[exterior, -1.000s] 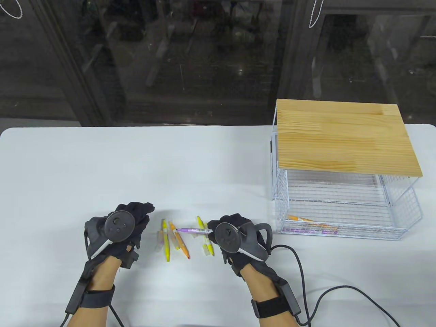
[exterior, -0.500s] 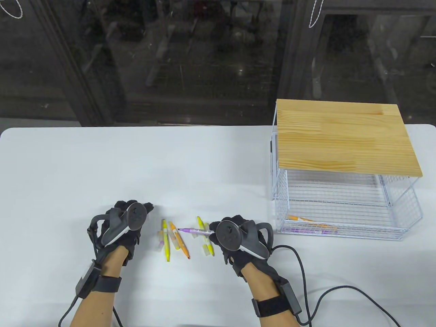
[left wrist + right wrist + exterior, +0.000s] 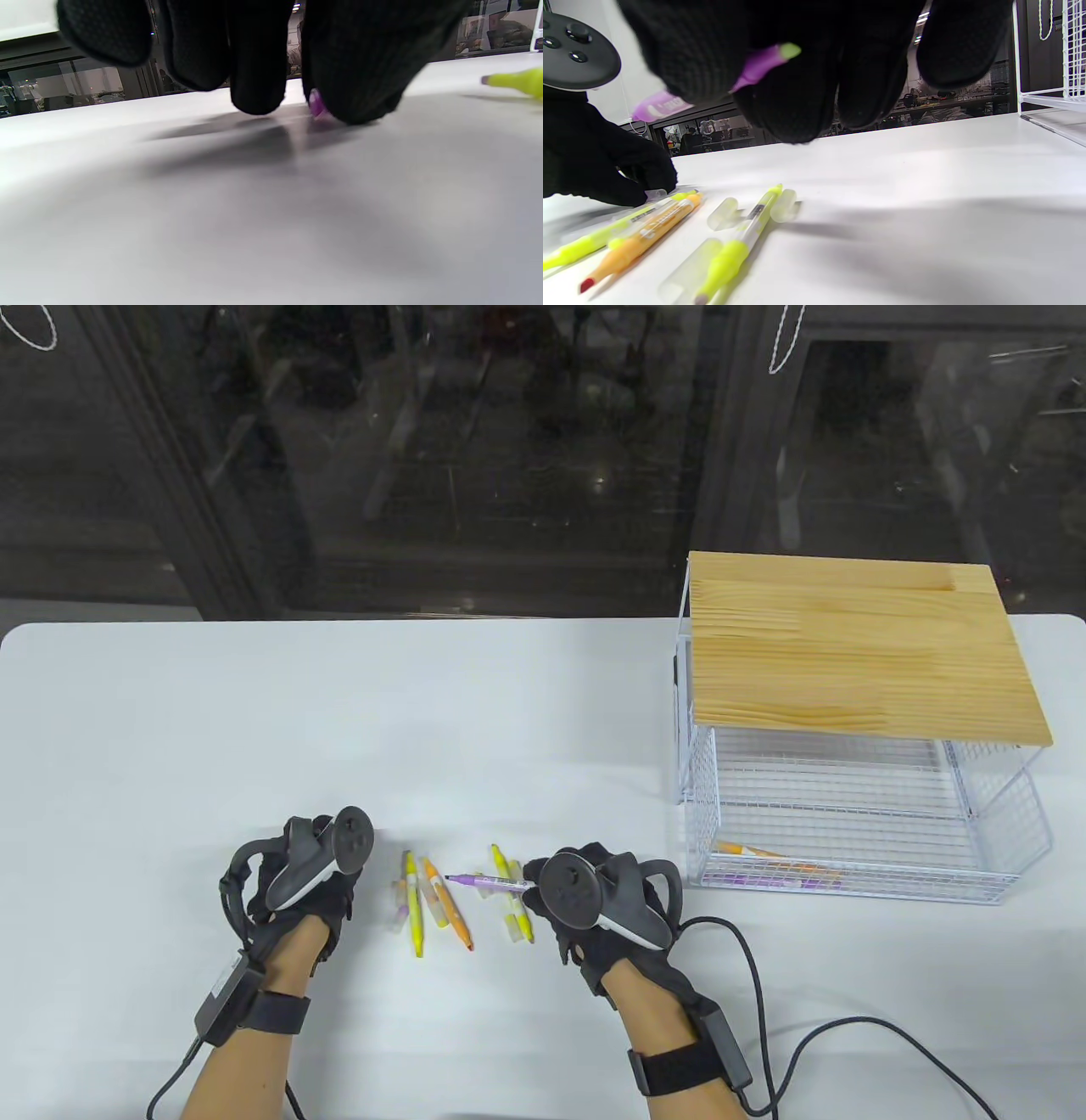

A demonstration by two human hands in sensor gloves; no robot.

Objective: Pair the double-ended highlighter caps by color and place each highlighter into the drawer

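On the white bench (image 3: 543, 712) I see the wire drawer (image 3: 857, 848) at far right, pens already inside. My right hand (image 3: 585, 899) pinches a purple pen (image 3: 488, 881) above the loose pens (image 3: 437, 903). My left fingers (image 3: 352, 84) curl onto a purple cap (image 3: 317, 105) on the bench.

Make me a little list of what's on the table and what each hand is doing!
right hand: holds a purple highlighter, uncapped
left hand: fingertips down on the table, touching a small purple piece, maybe a cap
loose on table: two yellow highlighters, one orange highlighter, some clear caps
drawer: wire, pulled open, wooden top above; highlighters already inside
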